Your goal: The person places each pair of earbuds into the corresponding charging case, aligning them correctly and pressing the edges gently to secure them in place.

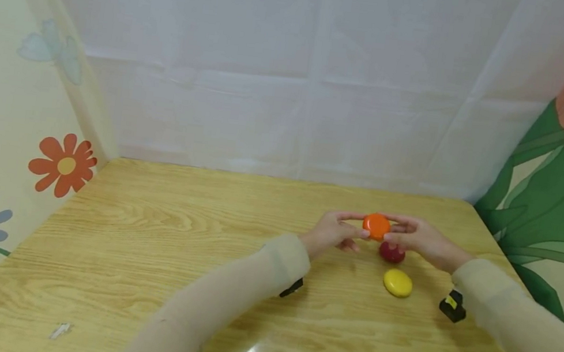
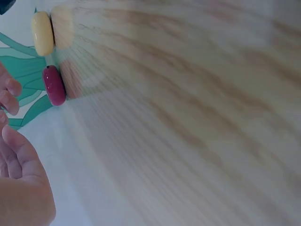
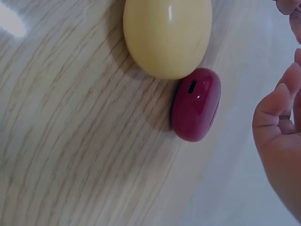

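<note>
Above the right side of the wooden table, my left hand (image 1: 332, 230) and right hand (image 1: 420, 239) pinch a glossy orange rounded case (image 1: 377, 226) from either side. A dark red rounded case (image 1: 391, 253) lies on the table just below and behind the hands. Nearer to me is a yellow rounded case (image 1: 397, 283). In the right wrist view the red case (image 3: 196, 104) has a small dark slot in its side, and the yellow case (image 3: 168, 35) sits beside it. Both wrist views leave out the orange case, showing only parts of the hands.
A black block with a yellow mark (image 1: 453, 306) is by my right sleeve, and another black piece (image 1: 292, 287) is partly hidden by the left sleeve. A whitish patch (image 1: 60, 331) marks the front left of the table (image 1: 148, 253). White cloth (image 1: 268, 110) hangs behind.
</note>
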Available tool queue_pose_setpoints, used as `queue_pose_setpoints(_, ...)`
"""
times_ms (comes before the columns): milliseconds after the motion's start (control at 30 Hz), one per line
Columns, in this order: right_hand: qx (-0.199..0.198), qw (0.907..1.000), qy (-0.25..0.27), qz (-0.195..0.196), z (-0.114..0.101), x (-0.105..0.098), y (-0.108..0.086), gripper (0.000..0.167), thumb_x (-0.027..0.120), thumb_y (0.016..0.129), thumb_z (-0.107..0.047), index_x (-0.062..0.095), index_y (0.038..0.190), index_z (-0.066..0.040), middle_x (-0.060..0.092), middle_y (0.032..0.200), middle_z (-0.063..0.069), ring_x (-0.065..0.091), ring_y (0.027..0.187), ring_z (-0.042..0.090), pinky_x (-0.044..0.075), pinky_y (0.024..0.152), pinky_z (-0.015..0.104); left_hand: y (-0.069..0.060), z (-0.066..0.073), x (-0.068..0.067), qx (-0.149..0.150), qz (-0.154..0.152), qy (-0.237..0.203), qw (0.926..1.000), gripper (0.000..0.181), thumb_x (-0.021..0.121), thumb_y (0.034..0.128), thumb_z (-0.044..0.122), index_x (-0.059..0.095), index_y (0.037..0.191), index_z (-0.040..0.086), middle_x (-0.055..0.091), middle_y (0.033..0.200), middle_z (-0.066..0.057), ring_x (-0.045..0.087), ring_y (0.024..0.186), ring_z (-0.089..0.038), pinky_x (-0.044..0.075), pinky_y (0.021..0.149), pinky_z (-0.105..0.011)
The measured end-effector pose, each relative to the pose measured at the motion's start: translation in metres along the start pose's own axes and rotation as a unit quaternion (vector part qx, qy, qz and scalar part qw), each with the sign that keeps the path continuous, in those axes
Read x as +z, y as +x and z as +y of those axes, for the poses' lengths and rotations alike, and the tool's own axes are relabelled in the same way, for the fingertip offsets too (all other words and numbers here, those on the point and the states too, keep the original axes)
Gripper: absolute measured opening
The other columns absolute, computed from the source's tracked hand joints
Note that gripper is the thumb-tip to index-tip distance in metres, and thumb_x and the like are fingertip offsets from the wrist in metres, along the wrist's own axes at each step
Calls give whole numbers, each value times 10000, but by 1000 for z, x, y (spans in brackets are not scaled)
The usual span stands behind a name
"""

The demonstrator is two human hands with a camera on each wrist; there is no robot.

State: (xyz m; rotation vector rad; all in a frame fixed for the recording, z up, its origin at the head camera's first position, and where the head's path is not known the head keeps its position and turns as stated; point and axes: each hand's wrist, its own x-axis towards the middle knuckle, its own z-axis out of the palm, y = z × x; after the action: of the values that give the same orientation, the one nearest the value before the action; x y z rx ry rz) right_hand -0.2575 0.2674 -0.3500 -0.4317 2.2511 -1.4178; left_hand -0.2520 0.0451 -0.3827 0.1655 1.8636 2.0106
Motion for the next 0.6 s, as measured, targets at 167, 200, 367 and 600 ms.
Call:
queue_pose_setpoints(167,19,10000,-6,-3,4,-5,1,660,596,960,-126,250,1475,99,603,1211,201,617,900,165,517,761,366,5,-1,5,-20,30,-21,10000,412,725,879,87,639,1281,115,683,1000,-262,618,502,-116,474,482,-208)
queue_pose_setpoints(200,45,10000,-1,-9,5,-5,1,663,598,961,-131,249,1478,95,604,1211,193,618,911,163,517,765,367,5,-1,5,-20,27,-28,10000,413,724,880,89,638,1283,116,688,995,-253,619,503,-116,474,478,-207)
queue_pose_setpoints(367,88,10000,-14,-18,7,-10,3,670,601,957,-119,239,1476,102,605,1207,195,625,909,154,520,765,357,10,-4,6,-35,-30,-142,9999,406,701,901,103,628,1299,130,731,951,-140,628,513,-113,470,477,-202)
queue_pose_setpoints(600,88,9998,71,-150,18,-22,7,675,602,957,-105,224,1469,118,652,1119,77,631,898,166,520,767,354,22,-12,14,-11,51,-251,9997,370,685,912,97,645,1278,126,737,942,-112,612,496,-96,445,459,-186)
